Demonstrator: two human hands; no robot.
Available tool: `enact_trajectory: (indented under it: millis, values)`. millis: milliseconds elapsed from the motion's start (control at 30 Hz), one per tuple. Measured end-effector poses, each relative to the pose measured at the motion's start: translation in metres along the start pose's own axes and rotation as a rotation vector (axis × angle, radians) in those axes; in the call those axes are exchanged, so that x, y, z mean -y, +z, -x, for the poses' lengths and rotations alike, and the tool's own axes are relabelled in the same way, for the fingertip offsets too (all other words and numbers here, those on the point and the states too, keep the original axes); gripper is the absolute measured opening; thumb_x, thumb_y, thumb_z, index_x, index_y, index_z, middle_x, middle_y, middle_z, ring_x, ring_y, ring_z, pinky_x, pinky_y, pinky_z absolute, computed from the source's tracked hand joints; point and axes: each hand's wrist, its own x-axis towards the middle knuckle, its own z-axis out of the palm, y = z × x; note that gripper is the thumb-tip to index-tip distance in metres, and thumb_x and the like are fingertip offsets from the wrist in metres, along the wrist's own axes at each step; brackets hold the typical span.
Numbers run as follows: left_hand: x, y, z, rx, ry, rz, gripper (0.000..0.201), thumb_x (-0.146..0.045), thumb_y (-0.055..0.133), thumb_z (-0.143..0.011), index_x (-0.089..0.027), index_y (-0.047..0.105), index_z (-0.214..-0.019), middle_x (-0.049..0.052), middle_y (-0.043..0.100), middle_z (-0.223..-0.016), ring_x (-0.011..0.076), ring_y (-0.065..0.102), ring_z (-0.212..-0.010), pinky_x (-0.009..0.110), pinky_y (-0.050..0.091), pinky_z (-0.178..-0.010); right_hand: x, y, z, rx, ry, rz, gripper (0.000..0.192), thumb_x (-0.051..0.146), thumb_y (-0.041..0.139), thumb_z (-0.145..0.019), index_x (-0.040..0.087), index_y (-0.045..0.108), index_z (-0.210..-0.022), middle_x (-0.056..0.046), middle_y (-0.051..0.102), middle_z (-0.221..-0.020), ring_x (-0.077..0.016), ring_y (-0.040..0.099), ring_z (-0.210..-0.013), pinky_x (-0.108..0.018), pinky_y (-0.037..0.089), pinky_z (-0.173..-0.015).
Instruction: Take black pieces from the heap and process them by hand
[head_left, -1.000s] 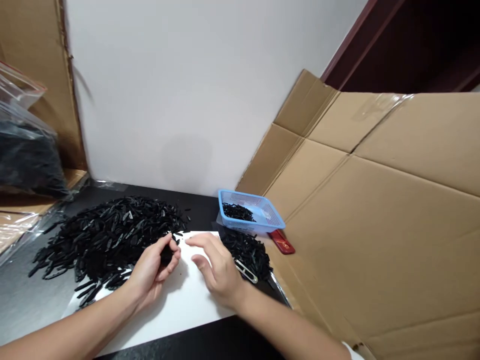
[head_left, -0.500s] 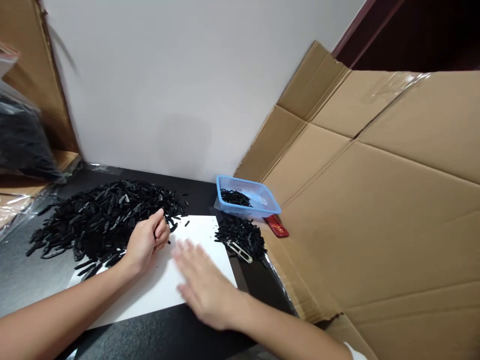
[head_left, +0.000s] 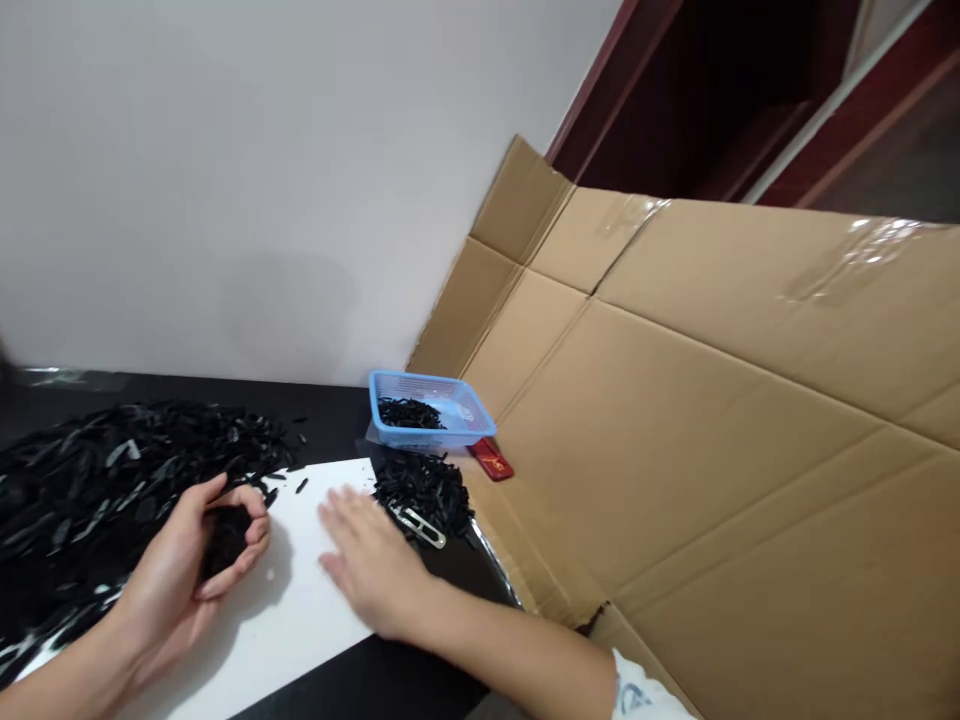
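Observation:
My left hand (head_left: 169,580) is curled at the left edge of a white sheet (head_left: 300,630). Its fingers bend round a dark clump, which looks like black strips (head_left: 226,540); shadow hides the detail. Beside and behind that hand spreads a large pile of loose black strips (head_left: 75,490). Slightly blurred, my right hand (head_left: 375,560) lies palm down over the right part of the sheet with its fingers stretched out and nothing visible in it. A smaller heap of thin black pieces (head_left: 431,490) lies just beyond it, with a slotted silver metal tool (head_left: 421,527) on its near edge.
Behind the small heap stands a blue plastic basket (head_left: 390,437), partly filled with black pieces. A red flat object (head_left: 493,460) lies beside it. Tall cardboard panels (head_left: 675,430) border the right side, and a pale wall (head_left: 262,200) rises at the back.
The view has swung right, so things sit further left. My left hand has loosened from a tight fist into a looser curl, showing the dark clump. My right hand stays stretched over the sheet.

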Motion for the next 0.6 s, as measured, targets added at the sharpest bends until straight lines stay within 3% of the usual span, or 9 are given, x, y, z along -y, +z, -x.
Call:
enact_trajectory:
  millis: [100, 167, 233, 300, 367, 433, 467, 533, 600]
  values:
    - [0.002, -0.001, -0.002, -0.011, -0.004, 0.002, 0.021, -0.023, 0.049, -0.083, -0.016, 0.059, -0.066, -0.001, 0.049, -0.054, 0.0077, 0.04, -0.037, 0.009, 0.023, -0.023, -0.011, 0.004, -0.006, 0.01, -0.318, -0.023, 0.044, 0.038, 0.049, -0.097, 0.021, 0.05, -0.138, -0.009, 0.049, -0.148, -0.0212, 0.036, -0.141, -0.038, 0.031, -0.116]
    - [0.005, 0.0, 0.001, -0.039, -0.035, -0.043, 0.012, -0.013, 0.055, -0.078, -0.015, 0.061, -0.068, -0.002, 0.049, -0.054, 0.007, 0.041, -0.038, 0.009, 0.025, -0.026, -0.022, -0.003, -0.014, -0.177, -0.167, -0.036, 0.027, 0.022, 0.052, -0.095, 0.019, 0.065, -0.119, -0.013, 0.062, -0.132, -0.0242, 0.049, -0.13, -0.042, 0.037, -0.111]
    - [0.009, 0.002, 0.006, -0.032, -0.058, -0.087, 0.01, -0.014, 0.058, -0.081, -0.013, 0.065, -0.074, -0.001, 0.052, -0.057, 0.0062, 0.044, -0.041, 0.009, 0.03, -0.03, -0.033, -0.015, -0.025, -0.354, -0.019, -0.123, 0.023, 0.015, 0.053, -0.092, 0.018, 0.069, -0.108, -0.015, 0.068, -0.121, -0.0288, 0.055, -0.122, -0.052, 0.036, -0.108]
    - [0.011, 0.004, 0.01, -0.007, -0.062, -0.107, 0.007, -0.013, 0.062, -0.082, -0.012, 0.068, -0.086, 0.001, 0.058, -0.065, 0.0061, 0.052, -0.048, 0.008, 0.034, -0.037, -0.04, -0.029, -0.034, -0.428, 0.008, -0.219, 0.028, 0.017, 0.045, -0.096, 0.019, 0.063, -0.119, -0.013, 0.072, -0.105, -0.0264, 0.063, -0.105, -0.052, 0.043, -0.099]
    - [0.014, 0.004, 0.013, 0.041, -0.075, -0.129, 0.015, -0.013, 0.064, -0.082, -0.013, 0.069, -0.096, 0.0, 0.058, -0.064, 0.0054, 0.05, -0.047, 0.009, 0.032, -0.038, -0.038, -0.038, -0.04, -0.502, 0.045, -0.318, 0.041, 0.017, 0.027, -0.102, 0.017, 0.044, -0.139, -0.007, 0.069, -0.085, -0.021, 0.065, -0.081, -0.042, 0.052, -0.081]
    - [0.016, 0.003, 0.014, 0.039, -0.072, -0.14, 0.023, -0.014, 0.067, -0.082, -0.014, 0.068, -0.104, -0.001, 0.058, -0.064, 0.0051, 0.047, -0.045, 0.011, 0.032, -0.04, -0.029, -0.039, -0.04, -0.662, 0.086, -0.439, 0.041, 0.021, 0.027, -0.102, 0.02, 0.043, -0.139, -0.006, 0.065, -0.086, -0.0194, 0.062, -0.077, -0.036, 0.052, -0.073]
    - [0.018, 0.002, 0.014, 0.057, -0.071, -0.15, 0.028, -0.016, 0.069, -0.081, -0.014, 0.068, -0.108, -0.001, 0.058, -0.064, 0.0054, 0.046, -0.045, 0.012, 0.033, -0.042, -0.022, -0.036, -0.038, -0.677, 0.044, -0.505, 0.036, 0.023, 0.035, -0.101, 0.021, 0.05, -0.133, -0.006, 0.064, -0.088, -0.0191, 0.061, -0.077, -0.034, 0.052, -0.072]
    - [0.021, 0.001, 0.013, 0.141, -0.01, -0.193, 0.041, -0.026, 0.073, -0.08, -0.016, 0.064, -0.118, -0.003, 0.055, -0.061, 0.0055, 0.042, -0.045, 0.013, 0.029, -0.042, -0.01, -0.024, -0.033, -0.517, -0.079, -0.594, 0.028, 0.028, 0.052, -0.095, 0.023, 0.061, -0.121, -0.005, 0.063, -0.089, -0.0173, 0.058, -0.069, -0.03, 0.05, -0.066]
    - [0.025, 0.0, 0.012, 0.18, 0.027, -0.268, 0.058, -0.038, 0.076, -0.077, -0.017, 0.057, -0.128, -0.005, 0.053, -0.058, 0.0064, 0.038, -0.045, 0.015, 0.022, -0.042, -0.002, -0.01, -0.029, -0.389, -0.085, -0.691, 0.022, 0.029, 0.057, -0.092, 0.022, 0.068, -0.111, -0.003, 0.063, -0.082, -0.0164, 0.056, -0.063, -0.029, 0.049, -0.061]
